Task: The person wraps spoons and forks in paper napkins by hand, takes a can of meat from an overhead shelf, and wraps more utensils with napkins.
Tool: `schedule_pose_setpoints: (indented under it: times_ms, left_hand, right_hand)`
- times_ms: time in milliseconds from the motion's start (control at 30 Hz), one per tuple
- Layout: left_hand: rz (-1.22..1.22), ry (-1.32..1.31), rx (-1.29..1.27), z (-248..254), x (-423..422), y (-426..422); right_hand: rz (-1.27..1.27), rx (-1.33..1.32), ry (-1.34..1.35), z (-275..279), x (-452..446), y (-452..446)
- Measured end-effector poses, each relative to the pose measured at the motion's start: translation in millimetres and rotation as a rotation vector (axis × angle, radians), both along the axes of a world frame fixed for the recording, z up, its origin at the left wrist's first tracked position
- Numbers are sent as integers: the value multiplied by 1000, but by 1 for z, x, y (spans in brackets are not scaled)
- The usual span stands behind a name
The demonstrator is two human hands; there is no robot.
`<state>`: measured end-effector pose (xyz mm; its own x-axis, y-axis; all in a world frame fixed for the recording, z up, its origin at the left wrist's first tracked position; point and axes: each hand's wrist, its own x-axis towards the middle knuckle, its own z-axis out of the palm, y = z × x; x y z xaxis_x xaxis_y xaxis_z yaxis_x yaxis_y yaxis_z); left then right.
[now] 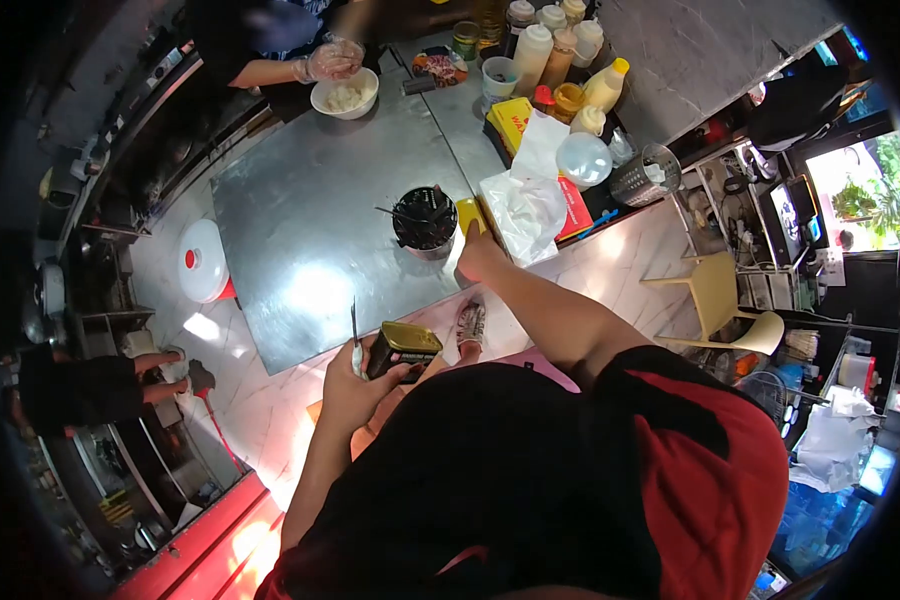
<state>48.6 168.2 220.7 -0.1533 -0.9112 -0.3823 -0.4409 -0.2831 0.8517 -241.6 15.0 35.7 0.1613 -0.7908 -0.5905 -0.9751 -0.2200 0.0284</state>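
Note:
My left hand (354, 388) is closed around a dark rectangular tin (406, 345) with a gold-coloured top. The same hand also grips a thin pointed utensil with a pale handle (357, 358), possibly a knife, its blade upward. At the steel table's near right edge, my right hand (482, 258) has its fingers curled at a flat yellow object (469, 214), which it seems to pinch; its kind is unclear. Just left of it stands a metal container (428, 244) with dark contents and utensils sticking out.
Across the steel table (300, 220), a co-worker's gloved hand (334, 60) is over a white bowl (347, 98) of pale food. Squeeze bottles (532, 58) and a plastic bag (522, 215) crowd the right side. A yellow chair (715, 305) stands farther right; another person (90, 388) is at left.

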Motion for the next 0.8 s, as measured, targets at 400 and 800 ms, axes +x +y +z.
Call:
schedule_pose_setpoints:
  times_ms: [400,800]
  left_hand:
    - [5,179,-9,-21,-5,7]
    - [-574,106,-94,-3,-144,-62]
  right_hand:
    - [-670,-597,-1102,-69,-20,-30]
    - [-720,239,-1562,152,-156,191]
